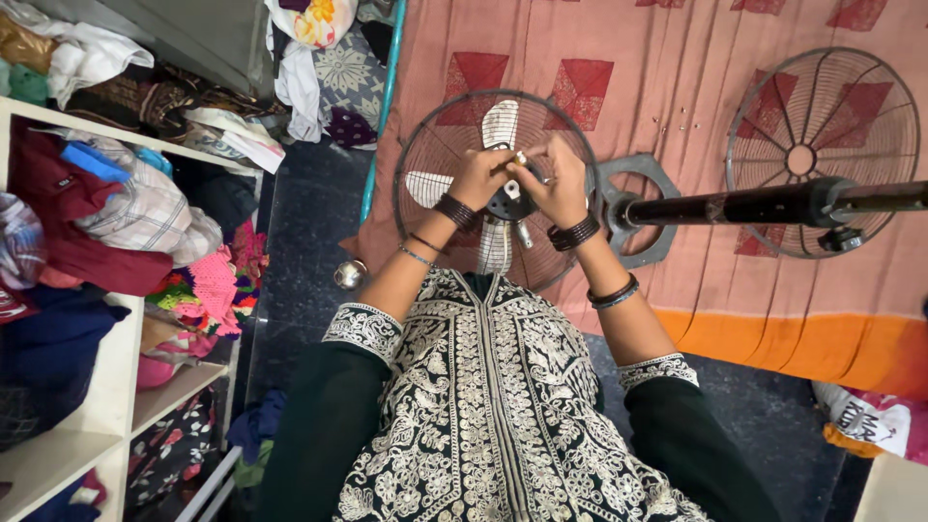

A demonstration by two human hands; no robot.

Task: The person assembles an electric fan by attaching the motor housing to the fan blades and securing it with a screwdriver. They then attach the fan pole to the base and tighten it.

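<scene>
A person looked straight down at their own two hands, which met over the middle of a table fan lying flat on a pink-and-red patterned bedspread [677, 58]. The left hand [480, 176] and right hand [559, 184] were close together, fingertips pinched around a small pale part [520, 158] at the fan's hub [509, 203] — whether it was a cap, nut or clip was too small to tell. Both hands were closed on that part, touching each other at the fingers. Dark bangles circled both wrists, and embroidered black-and-white sleeves ran back toward the camera.

The fan [435, 145] showed its rear wire guard and pale blades, one pointing far, one left, one near. To its right lay a grey mounting ring [633, 174], just beside the guard, and a dark stand pole [735, 206] stretched off to the right. Far right, a separate front wire guard [822, 150] rested on the same cloth, well apart from the hands.

On the left stood open white shelves [116, 387] stuffed with folded clothes. A small shiny metal ball [349, 275] sat on the dark floor near the bed's edge.

Judging from the grip, the work would go best with one hand steadying the hub while the other turned the small part squarely — keeping the blades from spinning and the part from dropping through the guard.
</scene>
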